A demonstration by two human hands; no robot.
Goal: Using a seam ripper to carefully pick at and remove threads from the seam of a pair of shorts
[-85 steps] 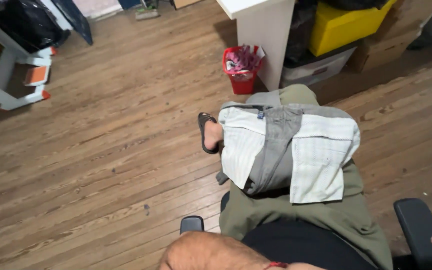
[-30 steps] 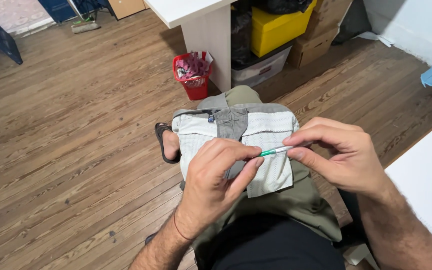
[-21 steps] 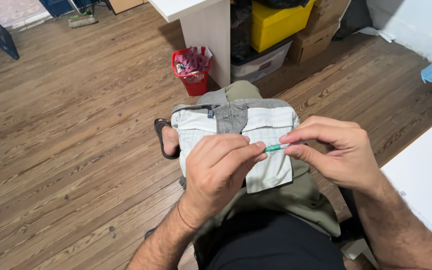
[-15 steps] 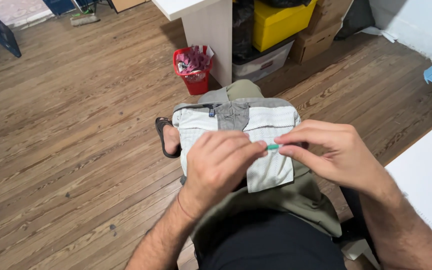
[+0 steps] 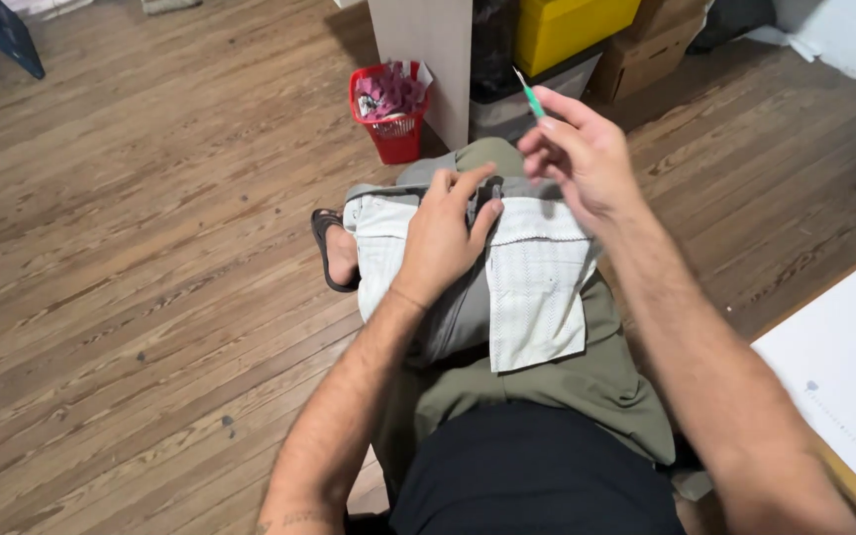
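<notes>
Floor: brown wooden planks (image 5: 131, 248), running across the whole view.
Sandal: dark strap sandal (image 5: 327, 248) on a foot, just left of the garment.
Basket: red plastic basket (image 5: 390, 111) of crumpled scraps, beside a pale cabinet leg.
Left hand: left hand (image 5: 443, 233) lies palm down on the garment, fingers spread loose and gripping nothing.
Garment: grey trousers turned inside out (image 5: 468, 277), white pocket bags showing, draped over the lap.
Right hand: right hand (image 5: 582, 159) raised above the garment, fingertips pinched closed around the tool.
Tool: thin green seam ripper (image 5: 529, 97), pointing up and away.
Table: white tabletop (image 5: 844, 376) at the right edge.
</notes>
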